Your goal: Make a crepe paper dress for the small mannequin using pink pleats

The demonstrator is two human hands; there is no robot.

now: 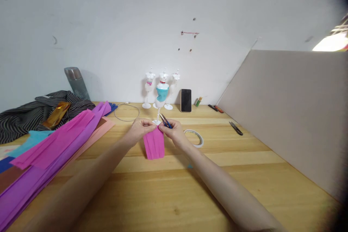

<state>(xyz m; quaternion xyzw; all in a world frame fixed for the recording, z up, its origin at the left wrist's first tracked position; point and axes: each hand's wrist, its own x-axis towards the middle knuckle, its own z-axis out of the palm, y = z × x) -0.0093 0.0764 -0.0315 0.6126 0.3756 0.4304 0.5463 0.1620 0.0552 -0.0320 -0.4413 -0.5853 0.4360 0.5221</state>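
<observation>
My left hand (140, 130) pinches the top left corner of a pleated piece of pink crepe paper (154, 145), which hangs down over the table. At the opposite top corner, my right hand (174, 132) grips the same paper between its fingertips. A pair of scissors (165, 120) with dark blue handles is also tucked in that right hand, blades pointing up and left. Just behind the paper stands a small white mannequin (163, 77) on a stand, wrapped in turquoise paper (162, 94) with a red band above it.
Two more mannequins (149, 87) stand by the wall beside a phone (186, 100). A tape roll (200, 139) lies right of my hand, with black snips (236, 128) farther right. Coloured crepe sheets (54, 166), striped cloth (16, 117) and a flask (77, 83) occupy the left.
</observation>
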